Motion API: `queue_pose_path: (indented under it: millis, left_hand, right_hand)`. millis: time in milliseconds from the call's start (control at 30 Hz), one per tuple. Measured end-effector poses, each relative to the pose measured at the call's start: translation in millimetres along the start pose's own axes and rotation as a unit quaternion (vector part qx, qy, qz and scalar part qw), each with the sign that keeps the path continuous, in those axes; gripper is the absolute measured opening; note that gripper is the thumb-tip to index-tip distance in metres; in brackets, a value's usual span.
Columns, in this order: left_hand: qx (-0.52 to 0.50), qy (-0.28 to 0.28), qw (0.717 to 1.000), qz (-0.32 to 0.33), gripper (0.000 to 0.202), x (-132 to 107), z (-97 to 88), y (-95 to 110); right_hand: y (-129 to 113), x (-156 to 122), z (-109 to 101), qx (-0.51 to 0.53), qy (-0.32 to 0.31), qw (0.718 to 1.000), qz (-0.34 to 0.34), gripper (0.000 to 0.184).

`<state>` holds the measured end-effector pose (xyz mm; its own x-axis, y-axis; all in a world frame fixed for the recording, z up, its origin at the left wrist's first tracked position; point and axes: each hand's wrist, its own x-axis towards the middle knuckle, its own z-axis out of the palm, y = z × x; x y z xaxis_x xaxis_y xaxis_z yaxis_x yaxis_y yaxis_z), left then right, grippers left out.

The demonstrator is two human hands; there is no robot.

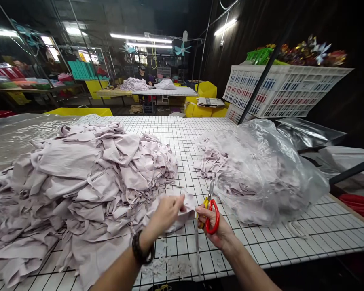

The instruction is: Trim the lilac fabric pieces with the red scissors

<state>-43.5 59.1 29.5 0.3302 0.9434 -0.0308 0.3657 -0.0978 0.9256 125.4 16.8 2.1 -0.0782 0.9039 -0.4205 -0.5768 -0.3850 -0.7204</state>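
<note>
My left hand (167,211), with a dark bracelet at the wrist, is closed, fingers pinched on a pale lilac cloth piece (186,216); motion blurs it a little. In my right hand (220,234) is a pair of scissors (212,216) with one red and one yellow handle, blades pointing away from me. A narrow cloth strip (197,248) hangs below my right fingertips; whether they pinch it I cannot tell. To the left rises a big heap of the same cloth pieces (79,169). Small cloth scraps (170,266) lie near the table's front edge.
A clear plastic bag (269,178) with lilac cloth pieces lies on the right of the grid-lined table (182,137). White crates (282,87) and a slanting dark pole (261,81) stand behind it. Across the room a person (142,74) is at another table (170,92).
</note>
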Motion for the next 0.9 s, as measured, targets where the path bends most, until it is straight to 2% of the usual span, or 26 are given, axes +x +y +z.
queue_pose_path:
  millis: [33, 100, 200, 267, 400, 567, 633, 700, 767, 833, 900]
  left_hand:
    - [-0.068, -0.044, 0.996, -0.047, 0.057, -18, 11.0, -10]
    - [-0.19, -0.049, 0.974, -0.111, 0.059, -44, 31.0, -25]
    - [-0.314, 0.033, 0.935, -0.161, 0.055, -58, 50.1, -35]
    - [-0.343, 0.066, 0.921, -0.171, 0.052, -57, 53.6, -34]
    - [-0.357, 0.061, 0.919, -0.156, 0.046, -54, 48.3, -29]
    - [-0.389, 0.1, 0.9, -0.171, 0.051, -55, 40.7, -29]
    - [-0.397, 0.09, 0.897, -0.172, 0.05, -56, 38.0, -28]
    - [-0.4, 0.067, 0.898, -0.173, 0.048, -58, 34.8, -25]
    - [-0.401, 0.048, 0.899, -0.172, 0.047, -61, 30.9, -21]
    - [-0.392, 0.043, 0.903, -0.17, 0.045, -63, 26.7, -19]
    - [-0.354, 0.069, 0.921, -0.149, 0.042, -64, 23.2, -18]
  right_hand:
    - [6, 0, 1, 0.008, 0.004, 1.0, 0.003, 0.027]
    - [15, -3, 6, -0.005, 0.005, 1.0, -0.008, 0.028]
    - [23, -8, 15, -0.065, 0.02, 0.996, -0.051, 0.03]
    - [28, -11, 21, -0.103, 0.039, 0.99, -0.093, 0.033]
    - [32, -13, 25, -0.144, 0.019, 0.977, -0.155, 0.035]
    - [16, -6, 16, -0.243, 0.004, 0.949, -0.202, 0.028]
    - [10, 0, 15, -0.278, -0.039, 0.942, -0.186, 0.032]
    - [8, 9, 16, -0.296, -0.115, 0.938, -0.14, 0.036]
    - [11, 18, 19, -0.303, -0.157, 0.932, -0.12, 0.032]
    - [13, 25, 23, -0.301, -0.141, 0.932, -0.143, 0.027]
    - [15, 30, 25, -0.291, -0.105, 0.934, -0.177, 0.024]
